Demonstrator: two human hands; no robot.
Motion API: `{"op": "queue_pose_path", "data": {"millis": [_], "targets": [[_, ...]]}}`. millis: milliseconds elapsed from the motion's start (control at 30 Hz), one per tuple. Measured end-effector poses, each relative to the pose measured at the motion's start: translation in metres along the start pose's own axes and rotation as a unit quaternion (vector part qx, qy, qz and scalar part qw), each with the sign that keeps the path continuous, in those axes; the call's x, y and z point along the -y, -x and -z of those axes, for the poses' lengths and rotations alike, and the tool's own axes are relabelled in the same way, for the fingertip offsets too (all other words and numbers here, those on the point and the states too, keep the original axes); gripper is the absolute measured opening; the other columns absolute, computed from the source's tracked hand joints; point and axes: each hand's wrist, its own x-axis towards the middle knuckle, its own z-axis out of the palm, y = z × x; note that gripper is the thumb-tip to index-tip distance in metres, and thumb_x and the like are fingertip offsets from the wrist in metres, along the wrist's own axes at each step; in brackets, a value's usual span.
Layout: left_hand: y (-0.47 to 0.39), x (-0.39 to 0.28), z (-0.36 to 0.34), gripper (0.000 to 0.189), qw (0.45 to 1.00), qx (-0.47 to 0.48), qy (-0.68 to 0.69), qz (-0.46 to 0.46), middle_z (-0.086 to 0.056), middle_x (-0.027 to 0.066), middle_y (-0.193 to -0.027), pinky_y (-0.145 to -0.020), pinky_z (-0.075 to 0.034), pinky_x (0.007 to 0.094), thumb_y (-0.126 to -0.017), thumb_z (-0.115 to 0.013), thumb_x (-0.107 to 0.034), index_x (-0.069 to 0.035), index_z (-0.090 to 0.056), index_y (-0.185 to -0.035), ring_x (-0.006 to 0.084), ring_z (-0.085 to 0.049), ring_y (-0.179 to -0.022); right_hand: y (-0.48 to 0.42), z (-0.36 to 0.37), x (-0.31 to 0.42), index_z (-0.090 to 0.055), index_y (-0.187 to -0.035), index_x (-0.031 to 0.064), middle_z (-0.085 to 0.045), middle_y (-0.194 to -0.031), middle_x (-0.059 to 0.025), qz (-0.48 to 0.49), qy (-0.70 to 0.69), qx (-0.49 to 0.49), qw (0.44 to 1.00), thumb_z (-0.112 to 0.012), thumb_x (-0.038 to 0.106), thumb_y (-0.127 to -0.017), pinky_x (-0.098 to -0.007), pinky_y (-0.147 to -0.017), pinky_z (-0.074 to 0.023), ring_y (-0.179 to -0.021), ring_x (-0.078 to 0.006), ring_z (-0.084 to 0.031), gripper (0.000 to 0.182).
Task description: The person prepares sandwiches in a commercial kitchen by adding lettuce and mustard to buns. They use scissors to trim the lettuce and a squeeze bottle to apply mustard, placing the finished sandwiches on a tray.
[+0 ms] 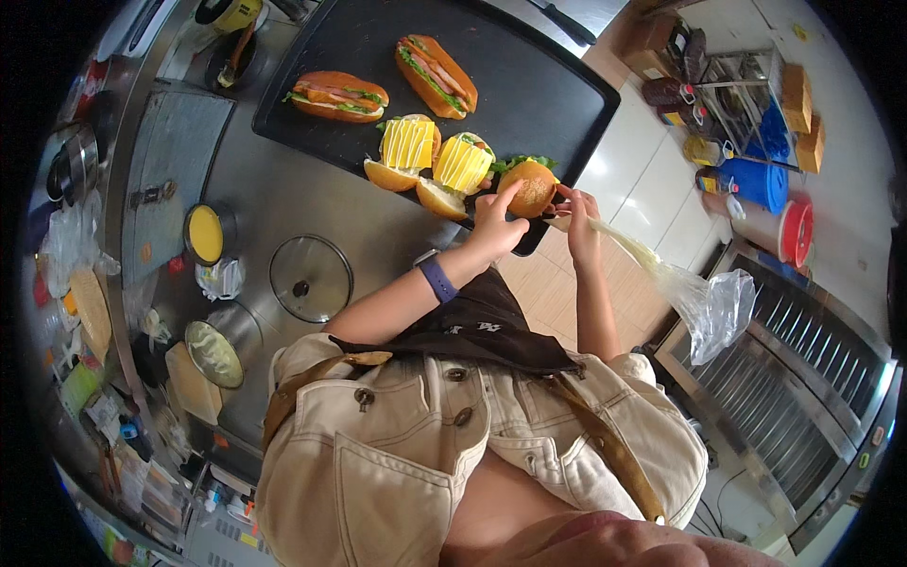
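Observation:
My left hand (498, 225) touches the near left side of a sesame-topped burger bun (530, 190), its index finger on the top. On the bun's right, my right hand (581, 220) holds a clear plastic piping bag (648, 259), whose loose end hangs out to the right. Two open burgers, a middle one (464, 163) and a left one (408, 144), bear yellow cheese slices with pale sauce lines; their bun tops lean at the near side. Two filled long rolls, one at left (339, 96) and one farther back (436, 76), lie on the same black baking tray (567, 71).
Left on the steel counter are a glass lid (310, 278), a bowl of yellow sauce (205, 234) and a pot of pale cream (215, 354). A black-handled knife (569, 25) lies beyond the tray. Bottles and a wire rack (740, 85) stand right, above a glass-doored steel cabinet (801, 368).

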Motion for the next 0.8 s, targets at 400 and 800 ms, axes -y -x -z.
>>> {"op": "queue_pose_path", "data": {"millis": [400,800], "targets": [[0.081,0.032,0.097,0.036,0.965,-0.034,0.221,0.136,-0.059,0.0054,-0.109,-0.072,-0.048,0.0252,-0.088,-0.048,-0.004,-0.009,-0.048,-0.123,0.0137,-0.059,-0.086,0.068,-0.072,0.002,-0.063,-0.104,-0.0012,-0.066,-0.096,-0.0102,0.001,-0.088,0.194,0.977,-0.041,0.027,-0.102,-0.032,-0.079,-0.0495,-0.089,-0.0177,-0.061,0.036],[0.053,0.011,0.108,0.067,0.956,0.014,0.279,0.094,-0.052,0.0018,-0.088,-0.05,-0.037,0.0188,-0.086,-0.047,0.001,-0.023,-0.03,-0.147,0.0055,-0.045,-0.063,0.051,-0.092,-0.003,-0.053,-0.131,-0.0001,-0.046,-0.137,-0.0117,0.13,0.037,0.181,0.974,-0.04,0.028,-0.102,-0.0311,-0.093,-0.045,-0.116,-0.0212,-0.052,0.042]]}}
